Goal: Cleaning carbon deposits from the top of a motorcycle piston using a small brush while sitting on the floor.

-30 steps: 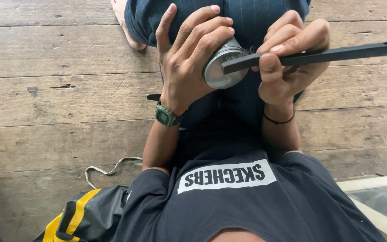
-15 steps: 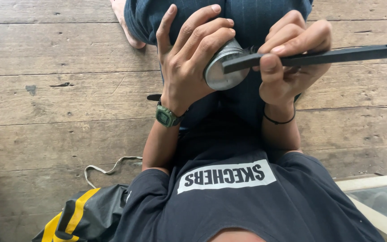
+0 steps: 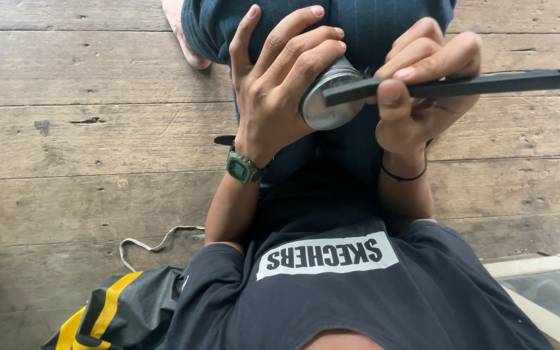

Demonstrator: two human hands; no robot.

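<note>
Head view, looking down at a seated person: the left hand (image 3: 280, 84), wearing a green wristwatch (image 3: 244, 166), is curling its fingers around a small round metal can (image 3: 329, 97) and gripping it over the lap, the flat silver end facing the camera. The right hand (image 3: 419, 91), with a thin black band (image 3: 403, 175) on its wrist, is closing thumb and fingers on a long black flat bar (image 3: 474, 84); the bar's near end is lying across the can's rim and its far end is running off the right edge. A black-and-yellow bag (image 3: 108, 314) is lying on the wooden plank floor (image 3: 85, 142) at lower left
</note>
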